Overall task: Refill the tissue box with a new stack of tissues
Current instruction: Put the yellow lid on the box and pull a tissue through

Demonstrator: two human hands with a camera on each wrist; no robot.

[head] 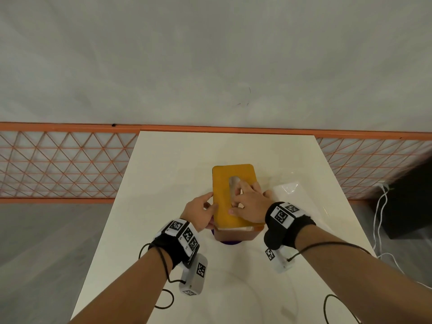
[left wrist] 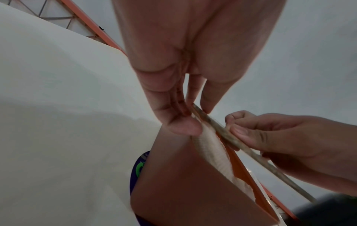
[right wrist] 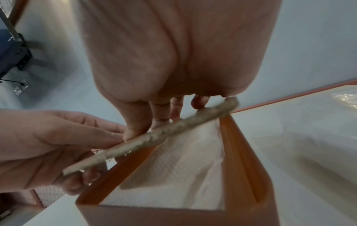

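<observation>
Left hand point(head: 200, 212) pinches the 9 o'clock edge of the yellow lid point(head: 228, 197), thumb above and fingers beneath, while the right hand point(head: 250, 202) lies on top with fingers reaching into the slot, holding it tilted over the orange tissue box point(right wrist: 245, 160) with the tissues point(right wrist: 179, 168) inside, centred on the white table point(head: 163, 174).

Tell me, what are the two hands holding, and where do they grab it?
Both hold the yellow lid over the tissue box: the left hand pinches its left edge, the right hand rests on top, fingers at the slot.
</observation>
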